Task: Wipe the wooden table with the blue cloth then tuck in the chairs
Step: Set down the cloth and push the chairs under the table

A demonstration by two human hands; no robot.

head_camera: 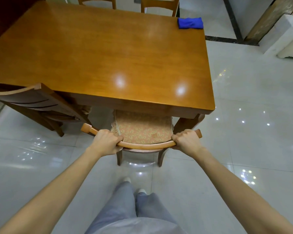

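Observation:
The wooden table (98, 53) fills the upper middle of the view. A folded blue cloth (190, 23) lies on its far right corner. In front of me stands a wooden chair (145, 146) with a patterned seat cushion (143, 130); the front of the seat is under the table's near edge. My left hand (106, 141) grips the left part of the chair's curved top rail. My right hand (187, 141) grips the rail's right part.
A second chair (34, 102) stands tilted at the table's near left corner. Two more chair backs (159, 5) show at the far side. Glossy tiled floor (243, 132) spreads to the right, with a pale cabinet (289, 48) at the far right.

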